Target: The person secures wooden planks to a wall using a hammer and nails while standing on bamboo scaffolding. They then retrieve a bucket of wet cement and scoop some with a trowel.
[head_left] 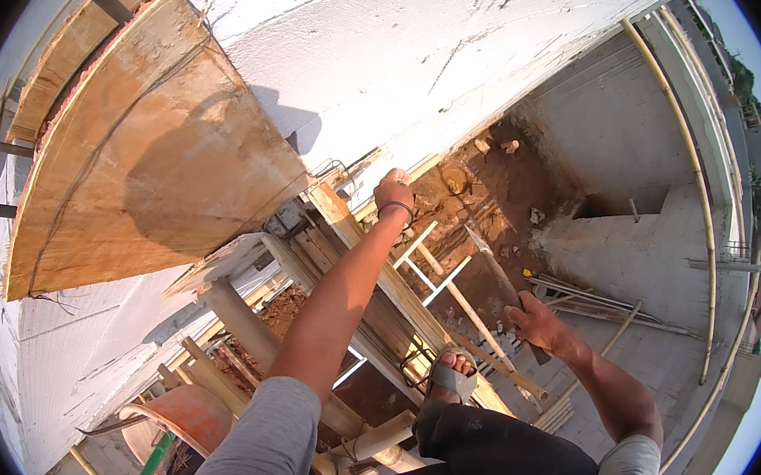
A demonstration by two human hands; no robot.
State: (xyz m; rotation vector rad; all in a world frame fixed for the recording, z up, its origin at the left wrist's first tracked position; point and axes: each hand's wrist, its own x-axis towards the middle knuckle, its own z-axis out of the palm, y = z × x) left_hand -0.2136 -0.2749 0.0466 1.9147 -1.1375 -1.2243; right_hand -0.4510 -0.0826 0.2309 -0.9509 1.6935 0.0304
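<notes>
My left hand (pixel 394 191) is closed at the foot of the white block wall (pixel 368 65), beside a narrow timber edge (pixel 425 165). What its fingers grip, if anything, is hidden. Off to the right, my right hand (pixel 538 324) is wrapped round a long flat tool (pixel 497 273) with a brownish middle and a pale pointed tip. Its exact kind is unclear. The tip slants up and left over the deep pit. Beneath my arms, wooden boards (pixel 406 308) run diagonally, and my sandalled foot (pixel 452 377) rests on them.
A large plywood panel (pixel 161 155) leans at left, with a dark wire across it. Below it stands an orange bucket (pixel 193 413) near bamboo poles. A white metal frame (pixel 432 274) rises beside the boards. Far down lies a brown dirt floor (pixel 493 189) between grey walls.
</notes>
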